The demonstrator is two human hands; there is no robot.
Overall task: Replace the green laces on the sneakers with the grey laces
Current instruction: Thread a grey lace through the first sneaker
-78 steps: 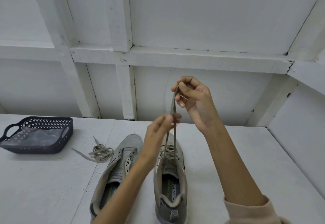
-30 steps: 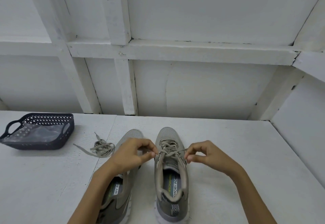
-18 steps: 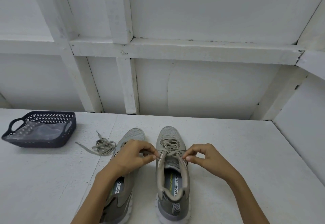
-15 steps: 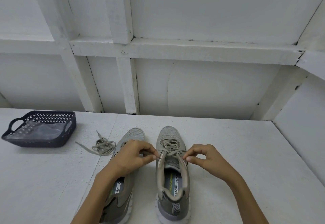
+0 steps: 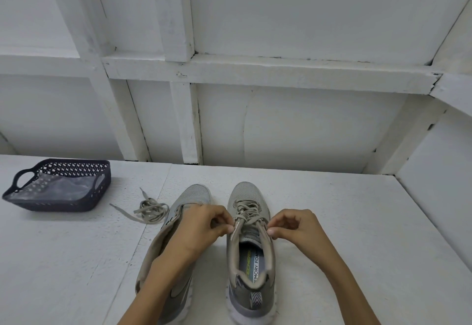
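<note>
Left hand and right hand each pinch an end of the grey-beige lace at the top eyelets of the right sneaker, which stands on the white desk. It criss-crosses the tongue. Earlier, both ends were held high above the shoe.

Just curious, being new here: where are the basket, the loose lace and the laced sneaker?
basket (image 5: pixel 58 204), head view, near wall.
loose lace (image 5: pixel 152 211), head view, bundled middle.
laced sneaker (image 5: pixel 246 192), head view, toe.
</note>
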